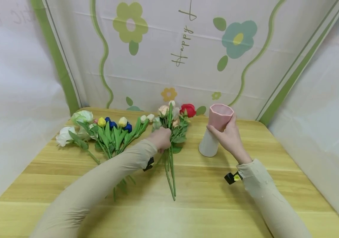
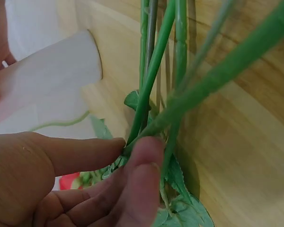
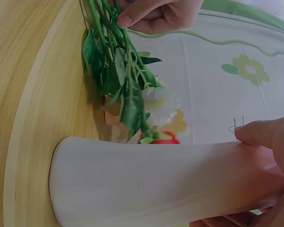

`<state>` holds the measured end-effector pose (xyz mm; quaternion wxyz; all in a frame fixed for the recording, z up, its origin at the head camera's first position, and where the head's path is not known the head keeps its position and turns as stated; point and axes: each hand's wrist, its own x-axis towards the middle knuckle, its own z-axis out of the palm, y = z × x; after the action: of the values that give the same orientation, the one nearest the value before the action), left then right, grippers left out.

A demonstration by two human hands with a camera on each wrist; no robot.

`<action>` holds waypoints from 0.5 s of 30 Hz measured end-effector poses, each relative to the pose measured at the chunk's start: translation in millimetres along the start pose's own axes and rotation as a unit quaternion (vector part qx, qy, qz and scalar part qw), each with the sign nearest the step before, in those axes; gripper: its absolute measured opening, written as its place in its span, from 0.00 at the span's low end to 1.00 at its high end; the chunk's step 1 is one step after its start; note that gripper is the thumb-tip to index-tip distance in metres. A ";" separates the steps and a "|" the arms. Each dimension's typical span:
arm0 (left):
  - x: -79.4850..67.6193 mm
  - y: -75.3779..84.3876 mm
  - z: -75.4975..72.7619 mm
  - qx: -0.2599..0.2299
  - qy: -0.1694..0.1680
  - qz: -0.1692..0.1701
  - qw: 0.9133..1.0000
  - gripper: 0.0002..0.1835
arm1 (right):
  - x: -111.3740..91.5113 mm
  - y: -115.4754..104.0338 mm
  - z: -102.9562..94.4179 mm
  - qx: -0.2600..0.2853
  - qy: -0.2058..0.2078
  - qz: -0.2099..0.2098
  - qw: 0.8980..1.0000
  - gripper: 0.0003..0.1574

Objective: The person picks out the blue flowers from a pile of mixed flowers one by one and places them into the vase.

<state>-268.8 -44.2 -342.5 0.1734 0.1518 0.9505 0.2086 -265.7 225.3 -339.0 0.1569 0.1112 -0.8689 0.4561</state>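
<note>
My left hand point(image 1: 161, 137) pinches a green flower stem point(image 2: 199, 101) between thumb and fingers, over a small bunch of artificial flowers. In that bunch a red rose point(image 1: 188, 110), a pale peach rose point(image 1: 163, 110) and a white bud point(image 1: 172, 103) show at the far end. Its other stems point(image 1: 171, 175) point toward me. Which bloom tops the pinched stem I cannot tell. My right hand point(image 1: 230, 137) grips a vase, pink at the top and white below point(image 1: 209, 144), around its upper part. The vase leans slightly, its mouth facing up.
On the left of the wooden table point(image 1: 205, 205) lies a larger pile of artificial flowers, with white roses point(image 1: 64, 136), a yellow tulip point(image 1: 101, 122) and blue blooms point(image 1: 128, 127). A flower-printed cloth point(image 1: 157, 69) hangs behind the table, and pale sheets border both sides.
</note>
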 end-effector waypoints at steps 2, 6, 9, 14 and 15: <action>0.2 0.8 1.8 0.013 -0.001 -0.003 1.000 0.09 | -0.3 0.2 0.3 -0.002 0.001 0.000 1.000 0.63; -1.9 3.2 3.0 0.025 0.000 -0.003 1.000 0.09 | -0.7 0.7 0.4 -0.005 0.001 0.001 1.000 0.63; -4.0 4.2 2.0 0.032 -0.001 -0.005 0.999 0.09 | -0.5 1.2 0.6 -0.009 0.001 -0.001 1.000 0.63; -7.2 4.0 -1.7 0.043 -0.010 -0.011 0.999 0.09 | -0.3 0.9 1.0 -0.008 0.002 -0.005 1.000 0.63; -7.9 4.0 -2.6 0.045 -0.010 -0.012 0.999 0.09 | -0.2 0.8 1.0 -0.008 0.002 -0.005 1.000 0.62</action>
<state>-261.9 -44.5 -336.4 0.1786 0.1498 0.9589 0.1617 -265.9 224.9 -340.2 0.1622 0.1133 -0.8715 0.4487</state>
